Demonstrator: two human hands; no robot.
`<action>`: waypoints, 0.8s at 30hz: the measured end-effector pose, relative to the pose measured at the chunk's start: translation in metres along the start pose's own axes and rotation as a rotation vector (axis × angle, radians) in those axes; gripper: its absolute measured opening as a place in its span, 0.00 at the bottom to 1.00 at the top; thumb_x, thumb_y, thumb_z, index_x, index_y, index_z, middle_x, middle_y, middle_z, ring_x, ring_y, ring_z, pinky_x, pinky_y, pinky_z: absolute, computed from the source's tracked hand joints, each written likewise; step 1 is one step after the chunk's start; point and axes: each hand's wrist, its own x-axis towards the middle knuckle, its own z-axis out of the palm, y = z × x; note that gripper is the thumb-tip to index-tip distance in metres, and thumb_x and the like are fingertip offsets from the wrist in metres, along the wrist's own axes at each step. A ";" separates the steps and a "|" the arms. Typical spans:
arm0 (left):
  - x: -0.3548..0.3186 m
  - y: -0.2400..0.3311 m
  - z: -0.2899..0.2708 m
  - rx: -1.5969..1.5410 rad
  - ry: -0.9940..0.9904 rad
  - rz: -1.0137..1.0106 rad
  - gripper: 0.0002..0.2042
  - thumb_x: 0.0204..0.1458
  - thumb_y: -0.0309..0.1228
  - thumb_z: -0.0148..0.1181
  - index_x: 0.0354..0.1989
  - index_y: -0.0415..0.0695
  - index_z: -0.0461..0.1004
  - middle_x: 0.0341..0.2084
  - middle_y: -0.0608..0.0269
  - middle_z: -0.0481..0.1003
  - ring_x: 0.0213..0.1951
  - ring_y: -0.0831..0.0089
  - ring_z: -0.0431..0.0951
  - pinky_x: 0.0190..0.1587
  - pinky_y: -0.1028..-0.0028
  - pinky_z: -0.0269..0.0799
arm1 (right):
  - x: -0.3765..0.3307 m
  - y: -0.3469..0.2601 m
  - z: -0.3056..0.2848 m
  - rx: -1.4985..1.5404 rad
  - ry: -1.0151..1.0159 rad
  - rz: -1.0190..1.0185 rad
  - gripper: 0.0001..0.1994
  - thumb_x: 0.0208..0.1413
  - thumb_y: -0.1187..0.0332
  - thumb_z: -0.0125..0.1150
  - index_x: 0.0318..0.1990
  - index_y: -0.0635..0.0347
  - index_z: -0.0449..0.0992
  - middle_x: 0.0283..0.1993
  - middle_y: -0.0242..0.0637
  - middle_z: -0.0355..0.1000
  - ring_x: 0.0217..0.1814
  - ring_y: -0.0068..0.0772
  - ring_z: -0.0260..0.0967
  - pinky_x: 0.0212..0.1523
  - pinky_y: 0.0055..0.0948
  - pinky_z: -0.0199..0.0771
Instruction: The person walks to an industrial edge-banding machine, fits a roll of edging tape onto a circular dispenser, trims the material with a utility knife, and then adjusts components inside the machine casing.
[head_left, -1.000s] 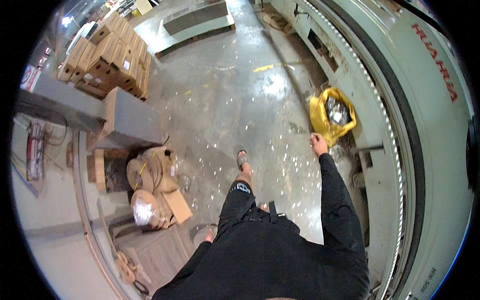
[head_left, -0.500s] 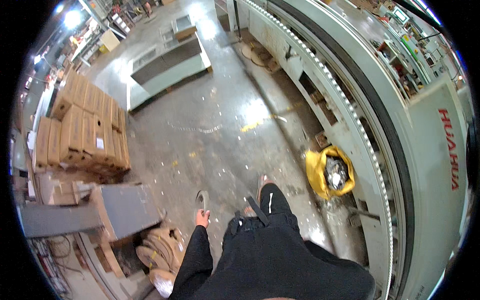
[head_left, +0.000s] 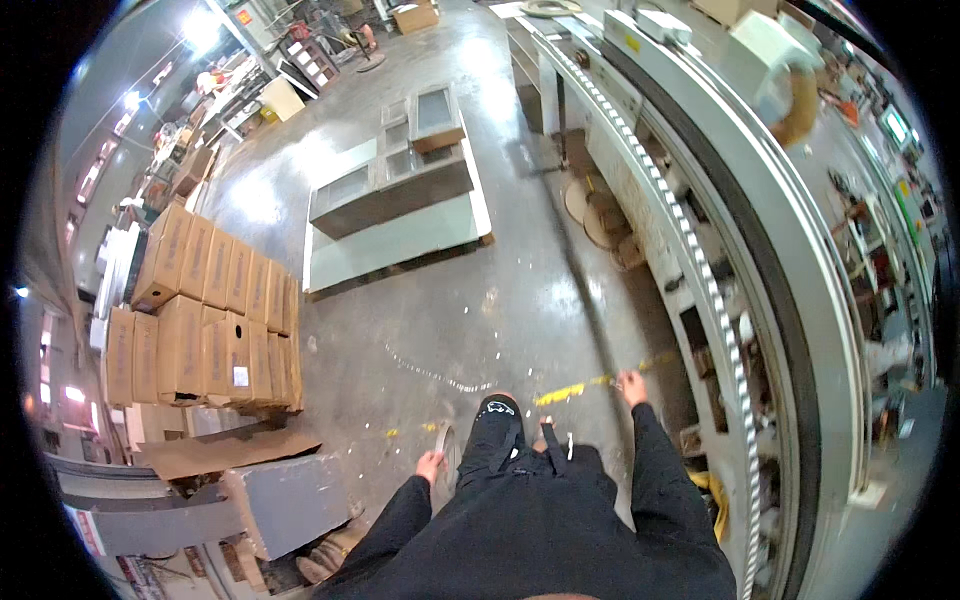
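Both of your hands look empty as you walk: your right hand (head_left: 630, 381), right of centre in the lower frame, swings loosely curled over the yellow floor marking (head_left: 572, 391) and nearest the long curved conveyor machine (head_left: 770, 290) on the right, touching nothing. Your left hand (head_left: 430, 465), lower centre-left, hangs with fingers loosely bent beside your leg, though it is too small to tell more. Keep your steps on the bare concrete floor (head_left: 420, 340), well apart from the stacked cardboard boxes (head_left: 205, 320) at left and the grey cabinet (head_left: 285, 505) at lower left.
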 end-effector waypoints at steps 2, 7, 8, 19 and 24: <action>0.024 0.011 0.011 -0.392 0.016 -0.195 0.18 0.71 0.43 0.53 0.38 0.39 0.75 0.27 0.55 0.78 0.30 0.63 0.79 0.40 0.62 0.76 | 0.160 -0.120 -0.003 -0.046 -0.016 -0.110 0.15 0.68 0.60 0.63 0.53 0.61 0.81 0.42 0.43 0.82 0.44 0.30 0.78 0.49 0.33 0.77; 0.107 0.082 0.035 0.387 0.283 -0.245 0.32 0.71 0.56 0.45 0.42 0.36 0.84 0.40 0.46 0.84 0.42 0.53 0.83 0.53 0.54 0.73 | 0.391 -0.355 0.060 0.186 -0.157 -0.161 0.13 0.71 0.64 0.60 0.55 0.63 0.77 0.42 0.31 0.78 0.38 0.21 0.72 0.43 0.26 0.75; 0.149 0.115 0.043 0.367 0.311 -0.215 0.32 0.71 0.56 0.46 0.40 0.35 0.84 0.38 0.47 0.84 0.39 0.54 0.83 0.49 0.55 0.74 | 0.425 -0.357 0.062 0.146 -0.154 -0.196 0.13 0.70 0.65 0.60 0.55 0.63 0.78 0.42 0.31 0.78 0.37 0.20 0.71 0.42 0.26 0.75; 0.586 0.559 0.062 0.025 0.323 0.122 0.14 0.69 0.38 0.61 0.47 0.37 0.72 0.29 0.61 0.80 0.30 0.73 0.80 0.35 0.70 0.78 | 0.568 -0.537 0.114 0.769 -0.375 0.262 0.19 0.73 0.57 0.59 0.58 0.62 0.76 0.49 0.37 0.81 0.48 0.29 0.80 0.52 0.30 0.79; 0.793 0.777 0.080 0.059 0.273 0.346 0.14 0.69 0.37 0.61 0.50 0.37 0.71 0.30 0.61 0.80 0.30 0.74 0.80 0.35 0.71 0.77 | 0.736 -0.618 0.153 0.902 -0.372 0.295 0.20 0.74 0.55 0.56 0.61 0.62 0.75 0.51 0.36 0.80 0.51 0.30 0.79 0.56 0.31 0.76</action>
